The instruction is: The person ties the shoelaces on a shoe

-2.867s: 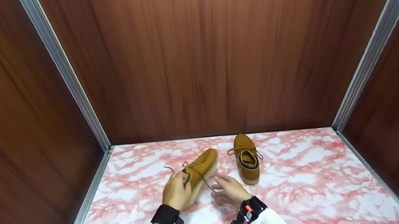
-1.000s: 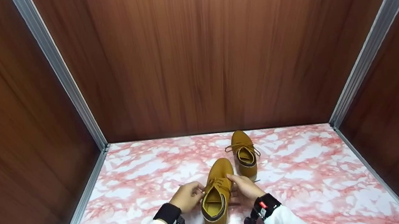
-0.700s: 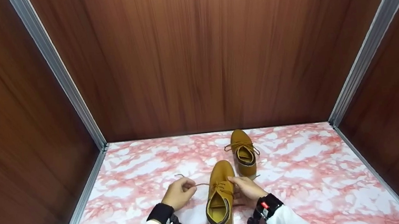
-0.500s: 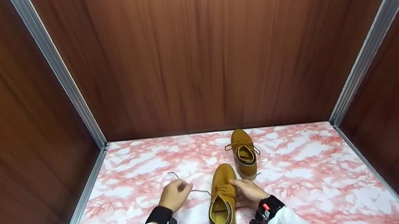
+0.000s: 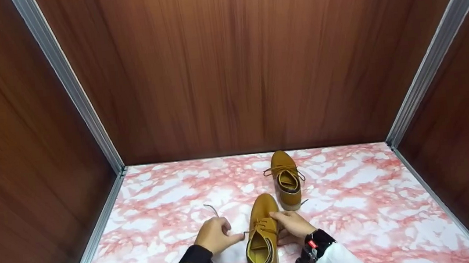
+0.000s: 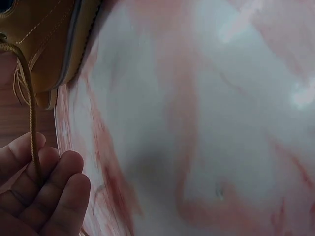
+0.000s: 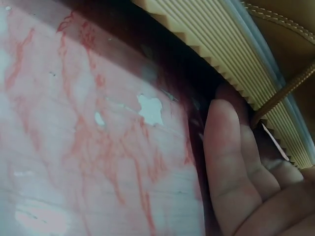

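A tan lace-up shoe (image 5: 263, 206) stands upright on the floor, its toe pointing away from me. My left hand (image 5: 216, 236), just left of it, holds the left shoelace (image 6: 32, 118), which runs from the eyelets down between the fingers; the loose end sticks out beyond the hand. My right hand (image 5: 294, 225) grips the shoe's right side, thumb on the upper. In the right wrist view its fingers (image 7: 224, 142) are bent beside the ridged sole (image 7: 206, 42), where the right lace (image 7: 288, 93) passes down to them. Part of that lace is hidden.
A matching shoe (image 5: 282, 160) stands just behind and to the right, its lace tied in a bow. A lace end (image 5: 304, 201) lies near its heel. Dark wood panels (image 5: 227, 70) with metal edge strips (image 5: 75, 88) enclose the pink-and-white marbled floor (image 5: 359, 214).
The shoe has come nearer and right, turned straight. My left hand left its collar, took the left lace, drew it leftward, then came back slightly. My right hand has taken hold of the shoe's side.
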Demonstrator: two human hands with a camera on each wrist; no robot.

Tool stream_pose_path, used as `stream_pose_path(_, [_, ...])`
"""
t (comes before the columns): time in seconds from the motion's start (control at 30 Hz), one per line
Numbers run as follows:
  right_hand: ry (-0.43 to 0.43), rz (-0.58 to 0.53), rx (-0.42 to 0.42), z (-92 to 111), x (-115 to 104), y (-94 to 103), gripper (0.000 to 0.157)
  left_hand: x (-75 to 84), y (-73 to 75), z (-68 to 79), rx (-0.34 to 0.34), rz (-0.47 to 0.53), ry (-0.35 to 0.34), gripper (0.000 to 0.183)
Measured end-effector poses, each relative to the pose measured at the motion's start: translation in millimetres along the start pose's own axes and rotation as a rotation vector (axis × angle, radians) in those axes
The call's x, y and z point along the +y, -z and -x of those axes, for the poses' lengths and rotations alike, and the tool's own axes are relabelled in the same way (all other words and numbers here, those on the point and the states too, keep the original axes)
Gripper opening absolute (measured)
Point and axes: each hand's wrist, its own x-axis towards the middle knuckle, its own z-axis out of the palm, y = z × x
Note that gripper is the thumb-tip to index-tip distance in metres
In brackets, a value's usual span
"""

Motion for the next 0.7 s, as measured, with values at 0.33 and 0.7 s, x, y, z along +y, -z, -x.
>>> stream_pose_path(0.33, [0.245, 0.61, 0.331, -1.0, -0.2, -3.3, 0.041, 16.8, -7.7, 4.4, -0.044, -0.035, -0.062, 0.055])
stream_pose_path(0.7, [0.267, 0.703, 0.425, 9.1, -0.5, 4.7, 0.014, 5.6, -8.8, 5.3, 0.097, -0.009, -0.083, 0.012])
